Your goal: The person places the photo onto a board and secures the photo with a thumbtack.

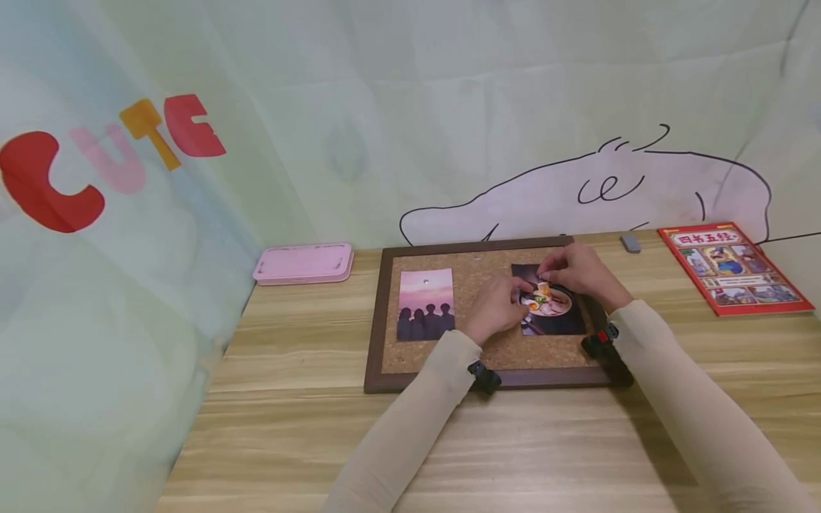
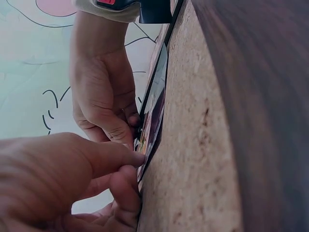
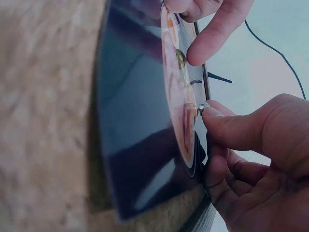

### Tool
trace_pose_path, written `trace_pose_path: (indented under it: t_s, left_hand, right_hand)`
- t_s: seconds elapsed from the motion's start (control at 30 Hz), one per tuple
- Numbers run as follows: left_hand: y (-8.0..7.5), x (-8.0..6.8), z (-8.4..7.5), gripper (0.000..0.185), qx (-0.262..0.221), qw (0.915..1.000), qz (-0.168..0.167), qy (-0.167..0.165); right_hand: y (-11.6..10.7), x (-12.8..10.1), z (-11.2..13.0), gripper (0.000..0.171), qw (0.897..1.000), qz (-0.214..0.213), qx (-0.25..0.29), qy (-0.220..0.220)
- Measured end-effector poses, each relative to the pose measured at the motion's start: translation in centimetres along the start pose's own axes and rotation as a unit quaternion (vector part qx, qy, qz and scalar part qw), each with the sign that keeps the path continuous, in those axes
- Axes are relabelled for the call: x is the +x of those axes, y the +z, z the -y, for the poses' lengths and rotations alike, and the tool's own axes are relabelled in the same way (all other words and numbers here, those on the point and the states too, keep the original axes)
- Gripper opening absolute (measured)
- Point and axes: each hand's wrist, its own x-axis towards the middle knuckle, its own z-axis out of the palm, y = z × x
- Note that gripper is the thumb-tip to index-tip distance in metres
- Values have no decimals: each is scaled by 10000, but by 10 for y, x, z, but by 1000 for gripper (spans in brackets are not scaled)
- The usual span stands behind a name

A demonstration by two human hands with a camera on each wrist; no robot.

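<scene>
Head view, left to right: a sunset photo [image 1: 426, 304] pinned on the cork board [image 1: 473, 356], then the food photo [image 1: 551, 303] lying upright, long axis running away from the person. The left hand [image 1: 495, 308] presses it with straight fingers. Only the right wrist view shows the right hand [image 3: 251, 154] pinching a pushpin [image 3: 203, 107] at its surface.

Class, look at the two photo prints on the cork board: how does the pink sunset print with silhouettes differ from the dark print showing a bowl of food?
The pink sunset print lies on the left of the brown-framed cork board, untouched; the dark food-bowl print lies on the right under both hands. The sunset print already carries a small pin near its top; at the food print the right hand pinches a small clear pin while the left hand steadies it. Both are upright rectangles.
</scene>
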Motion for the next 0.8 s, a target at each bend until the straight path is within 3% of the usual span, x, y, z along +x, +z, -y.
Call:
trace_pose_path:
  t_s: [0.8]
  left_hand:
    - [1,-2,0,33,18,10000,-31,-17]
  right_hand:
    - [-6,7,6,27,9976,214,99,653]
